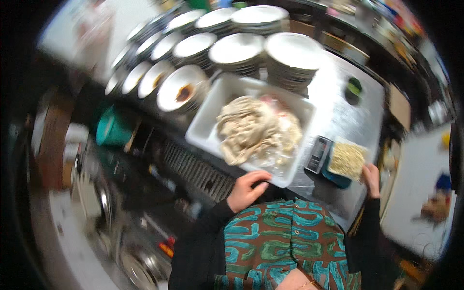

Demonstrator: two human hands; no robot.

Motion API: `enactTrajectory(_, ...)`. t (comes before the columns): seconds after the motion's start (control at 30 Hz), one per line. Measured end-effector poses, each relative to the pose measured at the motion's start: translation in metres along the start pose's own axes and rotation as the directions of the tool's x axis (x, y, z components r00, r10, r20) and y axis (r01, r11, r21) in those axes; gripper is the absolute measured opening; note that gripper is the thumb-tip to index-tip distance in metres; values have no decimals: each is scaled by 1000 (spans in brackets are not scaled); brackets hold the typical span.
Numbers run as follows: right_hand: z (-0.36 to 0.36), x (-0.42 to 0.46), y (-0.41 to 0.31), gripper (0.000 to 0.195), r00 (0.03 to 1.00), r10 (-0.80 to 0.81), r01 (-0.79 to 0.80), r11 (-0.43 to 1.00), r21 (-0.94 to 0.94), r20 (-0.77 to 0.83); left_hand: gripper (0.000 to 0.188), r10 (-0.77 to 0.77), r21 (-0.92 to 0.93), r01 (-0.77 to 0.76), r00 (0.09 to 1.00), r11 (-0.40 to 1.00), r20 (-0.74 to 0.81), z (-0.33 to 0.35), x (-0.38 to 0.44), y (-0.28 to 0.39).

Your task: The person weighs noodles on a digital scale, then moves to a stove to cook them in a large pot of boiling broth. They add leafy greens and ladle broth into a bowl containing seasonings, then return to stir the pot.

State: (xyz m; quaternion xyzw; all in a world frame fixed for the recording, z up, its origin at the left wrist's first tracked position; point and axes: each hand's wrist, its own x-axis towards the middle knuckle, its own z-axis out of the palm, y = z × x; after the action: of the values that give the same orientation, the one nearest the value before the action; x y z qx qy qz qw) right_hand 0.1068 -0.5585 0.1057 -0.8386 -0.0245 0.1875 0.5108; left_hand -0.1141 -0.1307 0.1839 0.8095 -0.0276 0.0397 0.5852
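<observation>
My left hand [250, 188] rests at the near edge of a white plastic tub [201, 136], fingers curled by its rim. In the tub lie a wrinkled beige cloth-like mass [248, 127] and clear plastic bags [290, 134] with pale contents. At the right, my right hand [371, 179] holds the side of a square clear container filled with pale yellow shreds or noodles [347, 159]. That container is on or just above a small digital scale [319, 154]. Blur hides whether it touches the scale, and what the beige mass is made of.
Several stacks of white plates [293, 50] stand beyond and left of the tub, some bearing dark sauce [185, 92]. A dark round container with something green [352, 90] sits on the steel table [366, 105]. A teal bucket [114, 127] and a metal grate [197, 170] are at left.
</observation>
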Motion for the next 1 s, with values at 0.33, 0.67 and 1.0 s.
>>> enactTrajectory(0.33,149,7,-183,12,721,-440,511,859,18,536,67,-343,-797,148,936,585,-77,26,-100,-18)
enactTrajectory(0.67,496,-183,-264,19,66,-308,557,801,221,949,49,-459,-672,-445,499,592,-735,5,-349,-16)
enactTrajectory(1.0,682,-422,-277,20,-541,-199,500,705,503,817,57,-469,-338,-546,-115,766,-876,0,-536,45)
